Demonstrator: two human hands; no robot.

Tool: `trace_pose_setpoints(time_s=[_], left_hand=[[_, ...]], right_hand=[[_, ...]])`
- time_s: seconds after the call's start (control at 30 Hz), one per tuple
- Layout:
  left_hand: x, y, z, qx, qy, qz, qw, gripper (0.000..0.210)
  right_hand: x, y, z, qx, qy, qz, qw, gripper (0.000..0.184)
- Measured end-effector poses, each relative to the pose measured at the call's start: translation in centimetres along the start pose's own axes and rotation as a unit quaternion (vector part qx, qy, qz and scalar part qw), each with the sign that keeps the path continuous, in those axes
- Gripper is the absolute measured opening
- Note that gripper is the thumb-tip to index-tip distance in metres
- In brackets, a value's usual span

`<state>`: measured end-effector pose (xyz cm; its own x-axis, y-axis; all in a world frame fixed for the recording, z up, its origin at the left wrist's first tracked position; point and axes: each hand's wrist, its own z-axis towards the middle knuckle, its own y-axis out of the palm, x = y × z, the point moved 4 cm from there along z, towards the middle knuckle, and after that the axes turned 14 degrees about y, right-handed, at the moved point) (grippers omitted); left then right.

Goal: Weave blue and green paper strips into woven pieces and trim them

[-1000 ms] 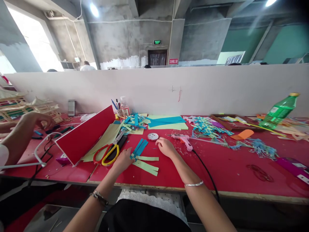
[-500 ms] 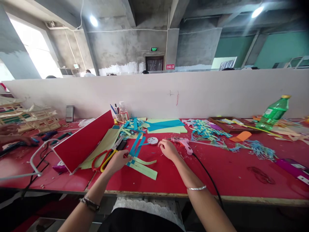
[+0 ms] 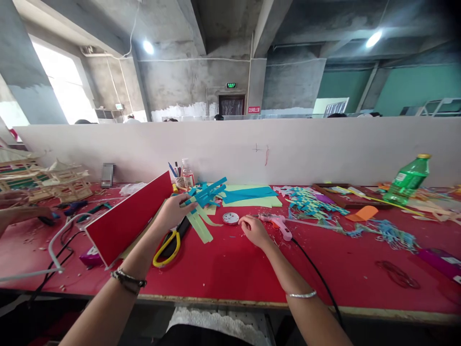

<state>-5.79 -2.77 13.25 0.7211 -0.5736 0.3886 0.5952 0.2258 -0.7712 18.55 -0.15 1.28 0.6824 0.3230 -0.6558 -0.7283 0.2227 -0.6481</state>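
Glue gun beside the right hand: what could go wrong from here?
The glue gun points toward the right hand, with its front end close by; if it is hot, a small shift might burn the skin. Its cord runs over the front edge of the table near the right forearm, so a snag could drag the gun.

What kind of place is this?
Probably a craft workshop: I can see cut paper strips, a pink glue gun and a pair of scissors.
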Motion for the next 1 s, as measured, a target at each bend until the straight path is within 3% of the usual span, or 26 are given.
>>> trace_pose_setpoints(time_s=[0.17,0.3,0.43,0.83,1.0], left_hand=[[0.0,3.6,1.7,-0.017,0.019,-0.033,0.999,0.031],[0.0,7.3,2.6,-0.035,0.036,-0.146,0.988,0.029],[-0.4,9.4,3.0,-0.019,0.023,-0.232,0.972,0.028],[-4.5,9.3,3.5,0.058,-0.055,-0.338,0.938,0.036],[-4.9,8.5,3.9,0.063,-0.041,-0.315,0.946,0.034]], right_hand=[[-1.7,-0.3,-0.5,0.008,-0.027,0.065,0.998,0.023],[-2.7,0.4,-0.7,-0.034,-0.057,0.152,0.986,0.022],[-2.5,1.0,-0.4,-0.052,-0.035,0.178,0.982,0.021],[-2.3,1.9,-0.8,-0.122,0.036,0.198,0.972,0.041],[-2.4,2.3,-1.0,-0.156,0.035,0.198,0.967,0.043]])
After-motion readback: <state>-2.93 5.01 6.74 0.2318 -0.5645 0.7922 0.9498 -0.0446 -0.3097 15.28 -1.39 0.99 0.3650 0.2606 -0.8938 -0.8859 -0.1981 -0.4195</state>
